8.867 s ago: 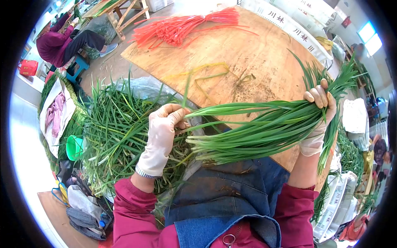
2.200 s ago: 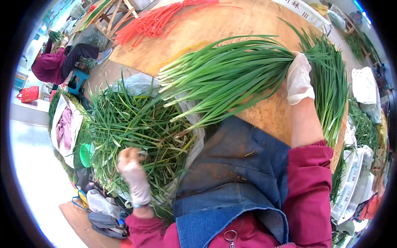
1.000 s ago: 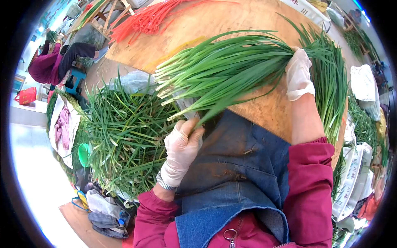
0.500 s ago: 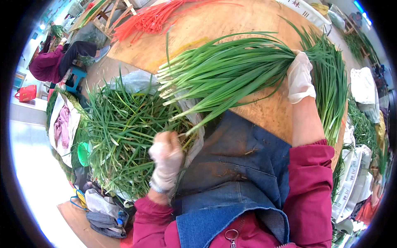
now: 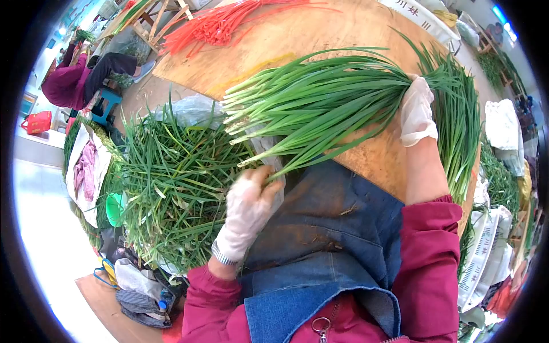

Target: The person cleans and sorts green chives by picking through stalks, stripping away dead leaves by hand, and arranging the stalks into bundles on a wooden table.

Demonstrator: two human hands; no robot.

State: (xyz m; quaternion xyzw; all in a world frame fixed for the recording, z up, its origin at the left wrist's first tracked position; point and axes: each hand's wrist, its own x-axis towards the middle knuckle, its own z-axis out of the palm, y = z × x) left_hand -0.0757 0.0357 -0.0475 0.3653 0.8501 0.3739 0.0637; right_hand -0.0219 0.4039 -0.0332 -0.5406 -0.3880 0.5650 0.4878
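Note:
A fanned bunch of garlic chives (image 5: 326,100) lies across the wooden table, pale stem ends on the left and green leaves on the right. My right hand (image 5: 417,111), in a thin whitish glove, is wrapped round the leaf end of this bunch. At the lowest stem end is my left hand (image 5: 250,203), gloved too, its fingers bent and pressed together on a chive stalk. Its fingertips are slightly blurred. Just beyond my right hand, more garlic chives (image 5: 457,131) lie along the table's right side.
Left of my lap is a heap of loose green leaves (image 5: 171,183) with clear plastic at its edge. Red ties (image 5: 214,28) lie on the far part of the wooden table (image 5: 366,157). A seated person (image 5: 66,86) is at the far left. White printed bags (image 5: 483,257) are at right.
My left hand has moved up and right from beside the leaf heap to the bunch's lowest stem ends. My right hand keeps its hold, nearly unmoved.

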